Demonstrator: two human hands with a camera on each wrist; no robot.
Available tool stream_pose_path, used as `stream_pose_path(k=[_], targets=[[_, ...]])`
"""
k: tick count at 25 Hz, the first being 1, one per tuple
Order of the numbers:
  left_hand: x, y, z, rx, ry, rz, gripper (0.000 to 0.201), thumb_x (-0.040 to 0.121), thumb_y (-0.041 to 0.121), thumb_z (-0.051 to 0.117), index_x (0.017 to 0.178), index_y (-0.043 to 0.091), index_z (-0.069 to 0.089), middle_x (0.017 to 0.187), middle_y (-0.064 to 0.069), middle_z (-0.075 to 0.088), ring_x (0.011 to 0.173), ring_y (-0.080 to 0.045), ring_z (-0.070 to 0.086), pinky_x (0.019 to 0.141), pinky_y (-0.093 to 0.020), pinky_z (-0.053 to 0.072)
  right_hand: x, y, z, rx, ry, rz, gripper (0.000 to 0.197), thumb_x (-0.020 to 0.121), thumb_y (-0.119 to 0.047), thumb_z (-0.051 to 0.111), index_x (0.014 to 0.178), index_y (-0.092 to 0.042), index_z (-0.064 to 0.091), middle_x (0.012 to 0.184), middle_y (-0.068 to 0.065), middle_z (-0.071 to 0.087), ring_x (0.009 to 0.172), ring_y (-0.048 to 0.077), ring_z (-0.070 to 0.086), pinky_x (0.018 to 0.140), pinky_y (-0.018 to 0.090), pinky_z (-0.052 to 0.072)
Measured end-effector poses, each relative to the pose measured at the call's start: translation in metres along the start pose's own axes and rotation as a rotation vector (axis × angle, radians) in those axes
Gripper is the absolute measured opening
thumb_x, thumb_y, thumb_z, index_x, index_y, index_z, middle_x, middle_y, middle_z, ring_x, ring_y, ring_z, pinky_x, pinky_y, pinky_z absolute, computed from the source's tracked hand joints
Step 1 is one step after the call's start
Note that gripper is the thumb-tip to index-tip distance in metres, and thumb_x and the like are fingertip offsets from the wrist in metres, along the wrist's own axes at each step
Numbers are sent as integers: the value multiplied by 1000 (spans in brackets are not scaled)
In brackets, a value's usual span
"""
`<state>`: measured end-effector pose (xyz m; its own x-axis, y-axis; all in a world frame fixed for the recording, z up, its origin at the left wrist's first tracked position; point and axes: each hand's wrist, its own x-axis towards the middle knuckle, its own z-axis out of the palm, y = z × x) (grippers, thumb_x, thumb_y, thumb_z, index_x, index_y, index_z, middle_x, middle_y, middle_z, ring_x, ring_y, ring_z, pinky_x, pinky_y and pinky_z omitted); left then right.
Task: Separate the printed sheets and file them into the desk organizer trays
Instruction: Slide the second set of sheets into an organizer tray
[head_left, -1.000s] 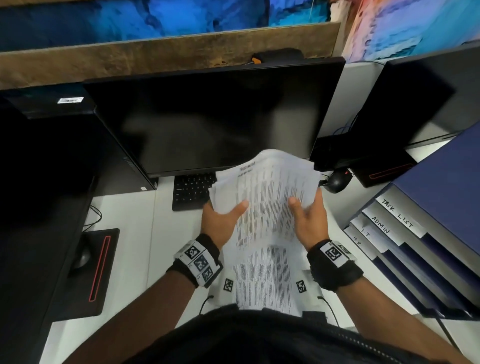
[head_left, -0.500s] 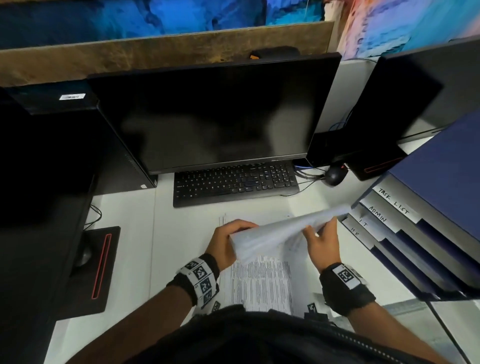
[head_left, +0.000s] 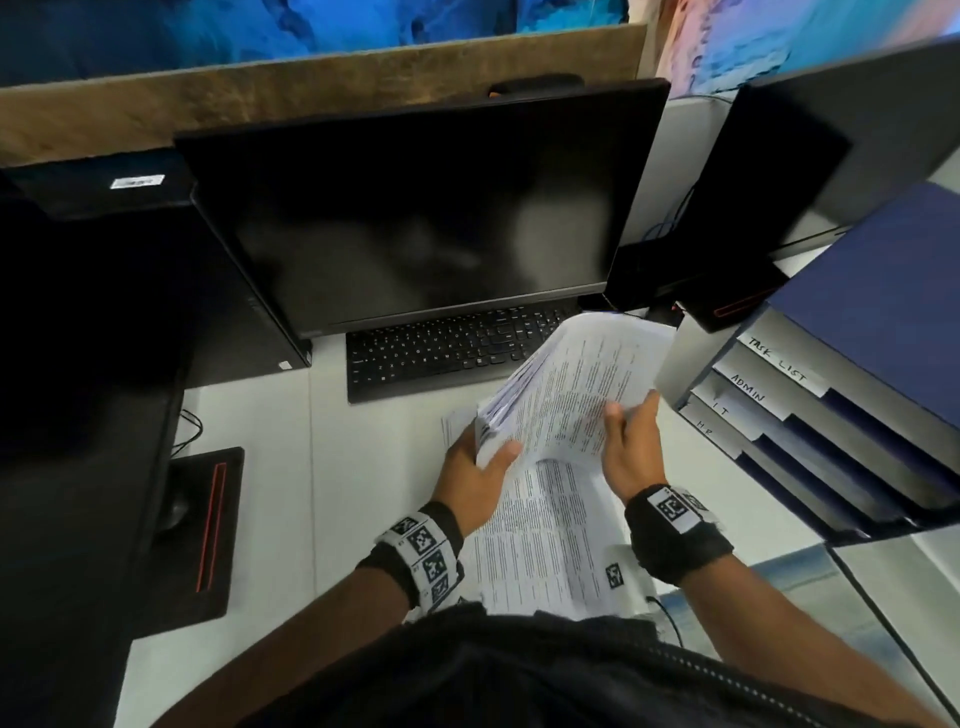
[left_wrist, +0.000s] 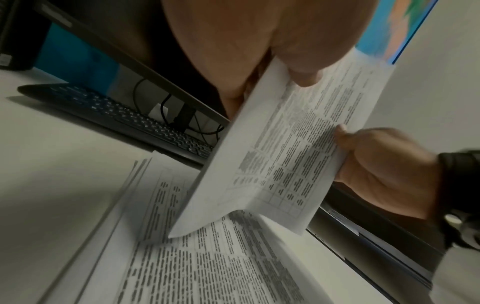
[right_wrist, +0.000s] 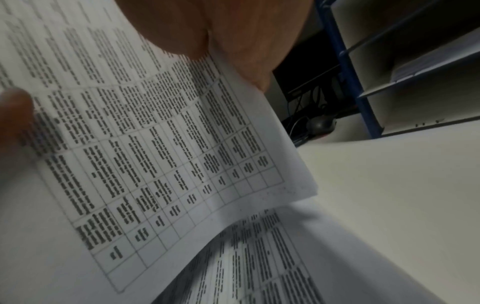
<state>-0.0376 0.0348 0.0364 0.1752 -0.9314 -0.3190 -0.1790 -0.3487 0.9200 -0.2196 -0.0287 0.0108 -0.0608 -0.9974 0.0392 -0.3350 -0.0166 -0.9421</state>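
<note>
- My left hand (head_left: 475, 470) grips the near left corner of the bundle of printed sheets (head_left: 566, 395), thumb on the top page and fingers curled underneath.
- My right hand (head_left: 631, 452) pinches the bundle's right edge, thumb on the printed face, the rest of the hand behind the paper.
- The bundle is lifted off the desk (head_left: 260, 493) and tilted, its far end raised over the right end of the keyboard (head_left: 441, 353) and close to the desk organizer (head_left: 810, 410).
- More loose sheets (head_left: 540, 540) lie flat on the desk under my hands, still to be sorted.
- The paper is light and floppy; in the wrist views the held page bows and curls between my two grips, so I judge it will sag or fan if I hold it at one point only.
- The pages look smooth and likely to slide over one another, so peeling one off is best done at a corner, thumb rubbing the top sheet free while the other hand clamps the rest.
- For filing, I would hold a sheet along its long edges to keep it flat enough to slip into a slot.
- The organizer's trays step down on my right, hand-labelled TASK LIST, ADMIN, IT and what looks like HR.
</note>
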Motion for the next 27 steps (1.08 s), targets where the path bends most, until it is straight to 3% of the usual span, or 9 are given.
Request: stream_pose_path(k=[2, 5, 9, 13, 15, 19, 21, 24, 27], targets=[[1, -3, -4, -2, -46, -13, 11, 90, 34, 60, 87, 33, 49, 87, 15, 56, 81, -6, 56, 65, -3, 44, -2, 7, -3, 7, 32, -8, 11, 99, -17, 37, 106, -12, 30, 107, 4, 56, 88, 11, 57, 72, 25, 51], [17, -25, -11, 148, -125, -27, 41, 80, 58, 58, 100, 23, 58, 99, 0, 68, 82, -16, 64, 79, -29, 57, -10, 16, -3, -52, -20, 38, 20, 100, -21, 36, 114, -8, 31, 105, 1, 56, 92, 21, 59, 80, 43, 52], [30, -3, -20, 79, -152, 65, 9, 90, 34, 60, 97, 28, 59, 101, 1, 68, 87, -13, 65, 74, -26, 52, 10, -2, -16, 3, 87, 26, 25, 95, -9, 47, 117, -19, 38, 103, 0, 57, 89, 15, 58, 82, 40, 51], [29, 42, -30, -166, -249, 156, 19, 93, 33, 52, 107, 26, 61, 100, 16, 72, 99, -3, 64, 82, -20, 50, 25, -22, -54, 34, 95, -118, 36, 89, 1, 54, 115, -22, 47, 113, -8, 60, 95, 1, 62, 83, 28, 53], [23, 63, -29, -276, -439, 164, 43, 88, 46, 57, 120, 19, 56, 112, 6, 70, 109, -16, 63, 88, -27, 52, 31, -25, -75, -56, 63, -91, 30, 90, -3, 55, 113, -22, 52, 110, -17, 60, 91, -4, 63, 83, 26, 53], [13, 82, -7, -208, -659, 91, 81, 67, 61, 69, 134, 21, 46, 120, -2, 64, 105, -9, 65, 87, -32, 55, 39, -24, -109, -100, -113, -30, 32, 91, -6, 56, 108, -34, 56, 115, -11, 63, 96, 1, 63, 81, 14, 50], [15, 80, 14, -71, -627, 114, 52, 85, 51, 59, 130, 27, 51, 121, 1, 66, 109, -19, 64, 93, -49, 51, 36, -23, -120, -180, -220, -57, 34, 91, -9, 57, 108, -38, 55, 116, -12, 62, 103, 0, 60, 86, 12, 47], [25, 69, 41, 170, -385, 271, 27, 97, 26, 48, 122, 27, 60, 116, 11, 67, 108, -11, 63, 98, -47, 48, 30, -18, -130, -302, -302, -108, 32, 90, -18, 60, 115, -37, 54, 120, -17, 61, 108, 4, 59, 95, 28, 47], [29, 62, 59, 174, -282, 283, 28, 97, 19, 47, 120, 23, 62, 114, 10, 68, 107, -11, 63, 97, -45, 49, 22, -10, -152, -444, -153, -92, 39, 87, -30, 64, 125, -27, 54, 122, -5, 60, 113, 14, 55, 98, 36, 44]])
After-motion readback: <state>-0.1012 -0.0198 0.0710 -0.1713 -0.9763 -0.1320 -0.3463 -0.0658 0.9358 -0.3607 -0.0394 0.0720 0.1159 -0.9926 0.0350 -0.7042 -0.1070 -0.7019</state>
